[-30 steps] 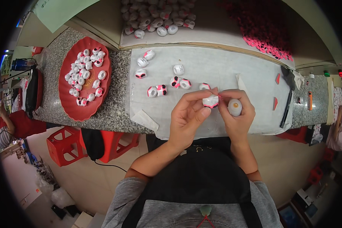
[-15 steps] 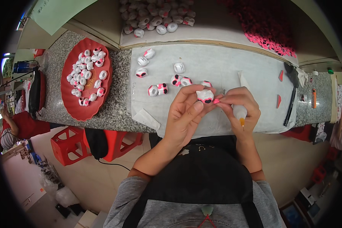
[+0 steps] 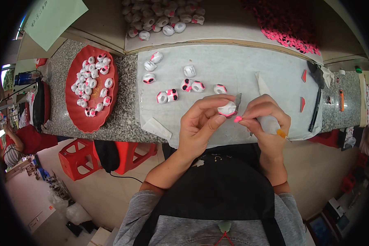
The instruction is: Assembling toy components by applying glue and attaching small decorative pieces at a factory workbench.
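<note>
Pinched in the fingers of my left hand (image 3: 194, 129) is a small round white figurine (image 3: 226, 108) with pink and dark markings. My right hand (image 3: 270, 112) grips a tiny bright pink piece (image 3: 237, 119) between thumb and fingertips, just right of the figurine and apart from it. A translucent squeeze bottle (image 3: 269, 123) with an orange needle tip also lies within the right hand, its tip pointing to the lower right. Beyond my hands, several similar figurines (image 3: 189, 71) sit on the white paper sheet (image 3: 233, 61); one (image 3: 220, 89) is just past my left fingers.
A red scalloped tray (image 3: 95, 125) of figurines stands at the left. At the back, a shelf holds a heap of white pieces (image 3: 168, 30) and a pile of pink pieces (image 3: 289, 39). A black pen (image 3: 315, 110) and red triangular scraps (image 3: 302, 104) lie at the right.
My left hand has turned the figurine, showing more white. My right hand has moved right with the pink piece, widening the gap, and the bottle's tip has swung outward to the right.
</note>
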`<state>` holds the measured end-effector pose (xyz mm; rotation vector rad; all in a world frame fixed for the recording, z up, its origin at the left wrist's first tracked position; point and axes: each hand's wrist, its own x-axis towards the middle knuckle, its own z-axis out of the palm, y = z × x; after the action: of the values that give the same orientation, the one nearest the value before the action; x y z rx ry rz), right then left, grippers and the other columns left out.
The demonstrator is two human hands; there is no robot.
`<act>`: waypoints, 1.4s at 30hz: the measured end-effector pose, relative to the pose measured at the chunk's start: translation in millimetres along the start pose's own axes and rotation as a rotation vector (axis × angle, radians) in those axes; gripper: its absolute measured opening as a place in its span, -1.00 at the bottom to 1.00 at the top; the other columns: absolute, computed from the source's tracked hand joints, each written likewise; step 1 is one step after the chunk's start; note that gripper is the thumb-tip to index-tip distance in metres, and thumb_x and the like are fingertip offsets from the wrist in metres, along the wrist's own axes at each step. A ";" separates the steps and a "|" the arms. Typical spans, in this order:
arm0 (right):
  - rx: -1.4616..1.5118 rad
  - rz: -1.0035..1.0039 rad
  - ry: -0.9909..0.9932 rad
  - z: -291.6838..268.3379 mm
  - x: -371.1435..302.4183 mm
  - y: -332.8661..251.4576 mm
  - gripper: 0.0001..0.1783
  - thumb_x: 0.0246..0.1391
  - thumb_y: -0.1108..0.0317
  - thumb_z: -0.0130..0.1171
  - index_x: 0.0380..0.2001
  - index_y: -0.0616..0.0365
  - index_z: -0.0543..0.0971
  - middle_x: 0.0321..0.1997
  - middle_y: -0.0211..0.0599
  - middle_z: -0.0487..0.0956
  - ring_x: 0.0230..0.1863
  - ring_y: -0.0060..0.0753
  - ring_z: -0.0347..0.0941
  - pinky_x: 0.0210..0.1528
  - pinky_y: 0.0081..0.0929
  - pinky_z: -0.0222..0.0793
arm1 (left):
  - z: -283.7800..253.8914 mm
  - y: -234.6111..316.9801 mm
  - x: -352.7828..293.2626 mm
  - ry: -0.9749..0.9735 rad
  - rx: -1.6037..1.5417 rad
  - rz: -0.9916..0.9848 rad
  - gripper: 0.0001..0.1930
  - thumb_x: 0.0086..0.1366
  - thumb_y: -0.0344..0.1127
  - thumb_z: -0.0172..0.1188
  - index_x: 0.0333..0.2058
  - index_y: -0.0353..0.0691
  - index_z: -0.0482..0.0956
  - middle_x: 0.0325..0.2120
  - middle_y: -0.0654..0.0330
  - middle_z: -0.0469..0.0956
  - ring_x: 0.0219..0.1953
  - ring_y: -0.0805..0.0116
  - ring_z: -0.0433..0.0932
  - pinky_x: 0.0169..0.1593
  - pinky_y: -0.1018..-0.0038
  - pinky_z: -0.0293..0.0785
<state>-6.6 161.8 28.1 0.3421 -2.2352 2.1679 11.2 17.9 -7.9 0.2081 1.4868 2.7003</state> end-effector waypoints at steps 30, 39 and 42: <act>0.482 0.310 0.064 10.0 -2.6 5.5 -0.83 -0.29 0.61 0.13 -0.51 0.26 0.42 -0.55 -0.36 0.34 -0.68 -0.73 0.19 -0.70 -0.81 0.07 | 2.7 0.5 -1.7 -0.069 0.323 0.193 -0.85 0.07 -0.53 -0.05 -0.32 -0.33 0.31 -0.19 -0.12 0.28 -0.19 0.31 0.34 -0.17 0.50 0.27; 0.433 0.196 -0.014 6.4 -3.9 9.8 -0.84 -0.27 0.61 0.11 -0.48 0.29 0.46 -0.51 -0.33 0.36 -0.68 -0.73 0.20 -0.70 -0.81 0.07 | -0.7 2.5 -2.4 -0.127 0.368 0.197 -0.85 0.07 -0.53 -0.06 -0.33 -0.37 0.32 -0.20 -0.12 0.29 -0.14 0.23 0.32 -0.13 0.43 0.28; 0.462 0.246 -0.012 6.6 -2.5 8.4 -0.85 -0.29 0.63 0.11 -0.50 0.28 0.47 -0.51 -0.33 0.36 -0.68 -0.73 0.21 -0.71 -0.81 0.06 | -0.6 3.4 -1.7 -0.108 0.351 0.166 -0.83 0.05 -0.54 -0.04 -0.32 -0.36 0.32 -0.22 -0.10 0.30 -0.16 0.23 0.33 -0.13 0.43 0.28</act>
<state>-4.5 155.8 19.1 0.0807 -1.8400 2.8105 12.8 15.4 -5.5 0.5035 1.9791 2.4726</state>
